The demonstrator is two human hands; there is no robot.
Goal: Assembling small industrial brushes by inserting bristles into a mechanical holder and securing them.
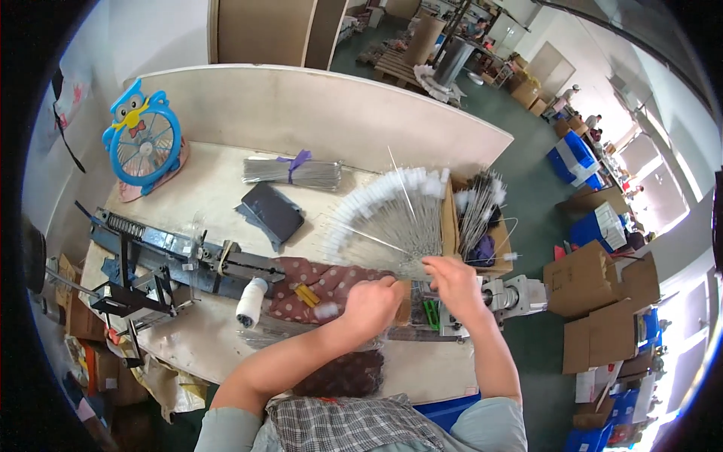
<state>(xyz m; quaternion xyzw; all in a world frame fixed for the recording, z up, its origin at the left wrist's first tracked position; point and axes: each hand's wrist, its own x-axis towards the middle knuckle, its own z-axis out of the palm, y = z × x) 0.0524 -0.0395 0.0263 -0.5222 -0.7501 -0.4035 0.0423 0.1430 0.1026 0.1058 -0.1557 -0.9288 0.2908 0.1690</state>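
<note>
My left hand [374, 305] is closed, thumb and fingers pressed together, above the edge of a brown polka-dot cloth [303, 275]. To its right, my right hand [456, 285] is also closed, fingers curled, beside a small metal machine [516, 297]. Whatever either hand pinches is too fine to make out. Just beyond them a fan of thin metal wires with white tufted ends [407, 197] spreads over the table. One thin wire with a white end [512, 257] sticks out to the right of my right hand. Green pieces [431, 314] sit between the hands, by the machine.
A long metal fixture [177, 256] and a white thread spool [251, 303] stand at left. Behind are a blue fan [146, 147], a tied wire bundle [294, 172] and a dark pouch [273, 213]. A cardboard box [493, 233] of wires stands at right. A low panel [316, 98] edges the table.
</note>
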